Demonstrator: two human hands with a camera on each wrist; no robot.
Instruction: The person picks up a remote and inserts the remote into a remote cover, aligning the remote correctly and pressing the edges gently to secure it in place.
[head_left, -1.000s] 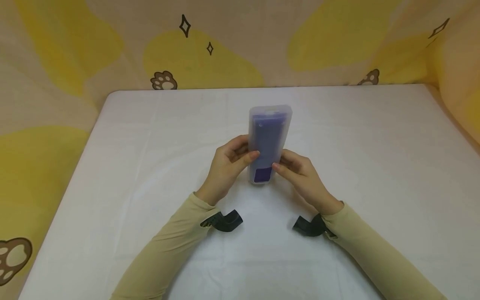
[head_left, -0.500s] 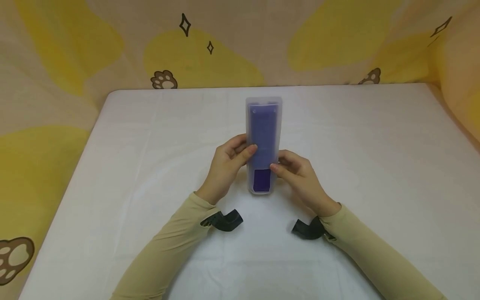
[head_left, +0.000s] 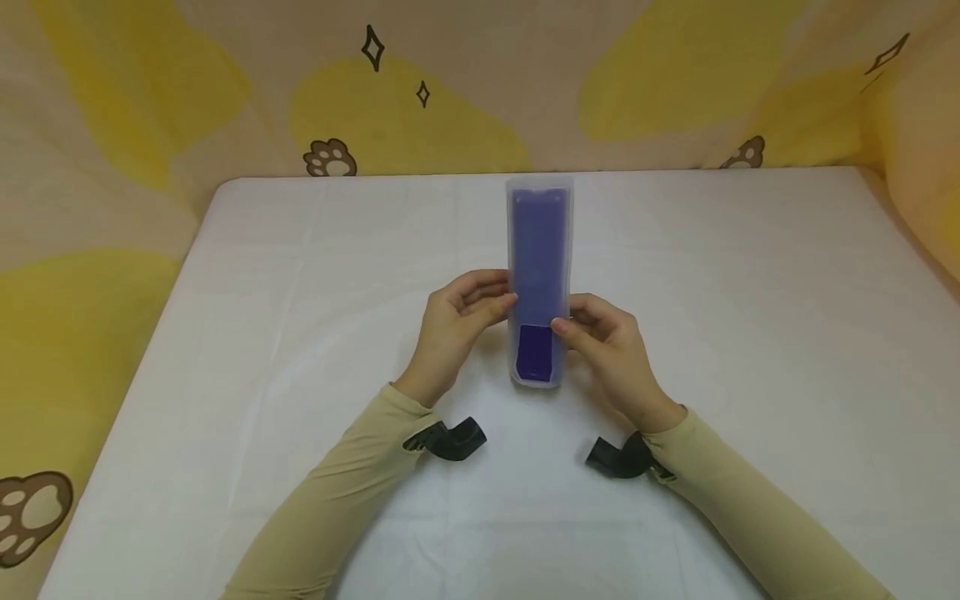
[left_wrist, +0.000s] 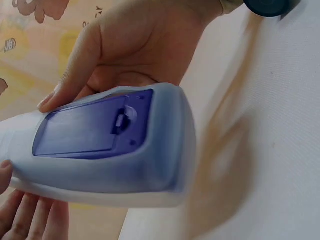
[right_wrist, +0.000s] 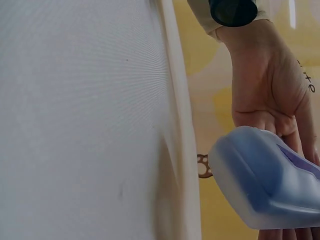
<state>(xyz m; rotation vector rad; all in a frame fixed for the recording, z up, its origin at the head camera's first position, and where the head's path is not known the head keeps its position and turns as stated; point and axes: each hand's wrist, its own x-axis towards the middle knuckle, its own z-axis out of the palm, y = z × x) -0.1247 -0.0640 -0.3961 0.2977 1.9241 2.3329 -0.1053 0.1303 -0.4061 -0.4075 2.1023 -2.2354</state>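
A long blue-purple remote control (head_left: 538, 258) in a translucent case is held up over the table, its back towards the head camera. A dark purple battery cover (head_left: 535, 353) shows through the case's lower opening; its small latch (left_wrist: 120, 121) is visible in the left wrist view. My left hand (head_left: 457, 329) holds the left edge, thumb at the front and fingers reaching behind. Lower down, my right hand (head_left: 611, 354) pinches the right edge, the thumb beside the battery cover. In the right wrist view, the case's blunt end (right_wrist: 250, 175) hides part of the right fingers.
A white cloth covers the table (head_left: 300, 467). Behind it hangs a yellow and cream curtain (head_left: 480, 83) with paw prints. Black wrist mounts (head_left: 453, 440) stick out from both beige sleeves (head_left: 337, 492).
The remote control has swung from tilted away to facing the head camera more squarely, so it looks longer. It has shifted slightly right lately, while both hands keep their hold.
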